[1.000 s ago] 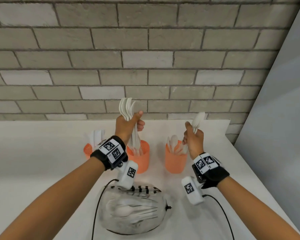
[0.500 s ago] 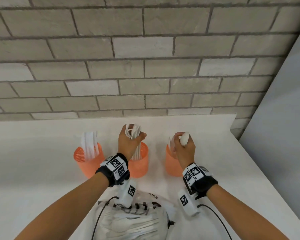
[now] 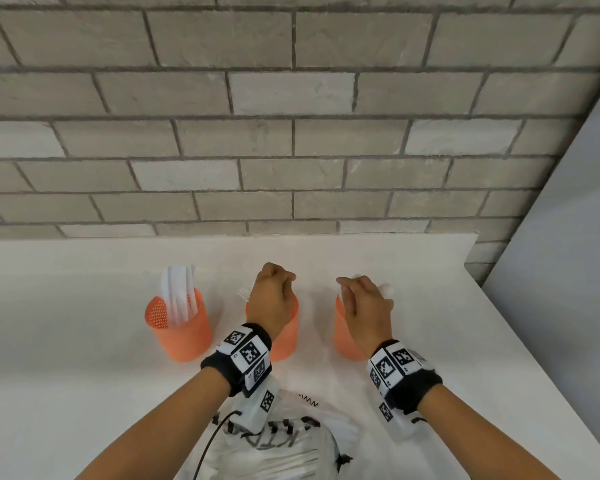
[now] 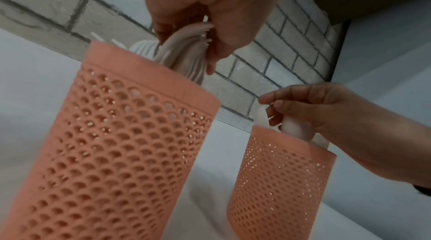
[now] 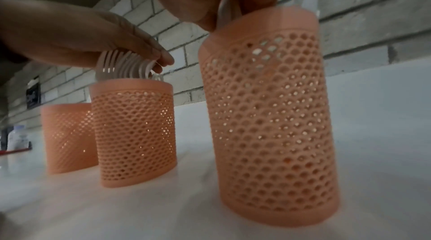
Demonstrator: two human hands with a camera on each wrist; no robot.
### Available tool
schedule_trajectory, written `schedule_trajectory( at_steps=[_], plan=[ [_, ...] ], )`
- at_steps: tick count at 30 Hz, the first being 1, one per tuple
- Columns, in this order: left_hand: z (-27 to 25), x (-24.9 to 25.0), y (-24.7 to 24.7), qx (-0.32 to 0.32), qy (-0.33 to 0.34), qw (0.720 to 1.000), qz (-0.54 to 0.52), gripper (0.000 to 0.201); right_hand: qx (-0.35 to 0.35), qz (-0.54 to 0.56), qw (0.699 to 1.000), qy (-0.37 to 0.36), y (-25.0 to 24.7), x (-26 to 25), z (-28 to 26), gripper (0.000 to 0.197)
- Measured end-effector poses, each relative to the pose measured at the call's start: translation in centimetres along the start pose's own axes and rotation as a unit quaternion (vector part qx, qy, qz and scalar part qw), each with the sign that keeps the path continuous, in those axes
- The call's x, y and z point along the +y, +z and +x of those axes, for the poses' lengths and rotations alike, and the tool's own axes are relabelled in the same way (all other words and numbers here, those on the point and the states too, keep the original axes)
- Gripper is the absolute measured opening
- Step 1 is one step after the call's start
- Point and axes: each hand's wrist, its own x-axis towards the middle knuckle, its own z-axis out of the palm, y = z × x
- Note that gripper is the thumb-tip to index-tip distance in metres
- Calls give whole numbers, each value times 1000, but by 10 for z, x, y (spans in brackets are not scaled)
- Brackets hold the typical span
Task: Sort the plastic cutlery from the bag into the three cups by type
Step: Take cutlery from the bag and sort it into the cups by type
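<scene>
Three orange perforated cups stand in a row on the white table (image 3: pixel 66 341). The left cup (image 3: pixel 184 337) holds white knives (image 3: pixel 179 296). My left hand (image 3: pixel 274 296) is over the middle cup (image 3: pixel 288 337) and grips the heads of a bunch of white forks (image 4: pixel 186 50) whose handles are down inside it. My right hand (image 3: pixel 364 303) is over the right cup (image 3: pixel 343 337) and holds white spoons (image 4: pixel 293 129) that stand in that cup. The clear bag (image 3: pixel 284 445) with more white cutlery lies near me, between my forearms.
A grey brick wall (image 3: pixel 291 133) rises right behind the table. A grey panel (image 3: pixel 568 237) closes off the right side, and the table's right edge runs diagonally toward me. A small bottle (image 5: pixel 17 137) stands far off to the left.
Both hands have come down from chest height. The fork bunch has gone down into the middle cup and the spoons into the right cup.
</scene>
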Motion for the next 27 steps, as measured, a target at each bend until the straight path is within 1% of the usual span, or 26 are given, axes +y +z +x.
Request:
schedule_trajectory(
  at_steps=[2, 4, 6, 7, 9, 11, 14, 17, 20, 23, 25, 27],
  plan=[
    [-1, 0, 0, -21, -11, 998, 63, 29, -4, -72, 997, -25, -2, -1, -1, 46],
    [-4, 4, 1, -26, -7, 993, 112, 30, -22, -133, 990, -37, -2, -2, -1, 60],
    [-6, 7, 2, -34, 2, 986, 163, 32, -46, -181, 982, -19, -5, -5, 0, 74],
    [-7, 8, 3, -46, 1, 980, 192, 35, -69, -193, 979, 0, -8, -6, 0, 79],
    [-8, 9, 4, -77, -13, 968, 237, 40, -93, -198, 975, 29, -12, -7, 1, 73],
    [-8, 10, 3, -96, -29, 964, 244, 46, -110, -184, 976, 41, -16, -10, -1, 67],
    [-9, 19, -7, -109, -46, 974, 192, 54, -115, -158, 980, 31, -21, -17, -5, 63],
    [-9, 33, -26, -115, -63, 988, 84, 56, -124, -99, 987, 22, -29, -32, -9, 60],
    [-11, 48, -49, -102, -76, 992, -8, 56, -107, -31, 994, -10, -36, -51, -12, 58],
    [-19, 59, -71, -83, -62, 993, -52, 52, -99, 30, 993, -47, -45, -73, -21, 44],
    [-31, 62, -85, -72, -43, 994, -73, 45, -121, 79, 987, -68, -48, -86, -31, 30],
    [-47, 59, -96, -81, -21, 994, -66, 35, -156, 120, 977, -86, -50, -97, -45, 19]
  ],
)
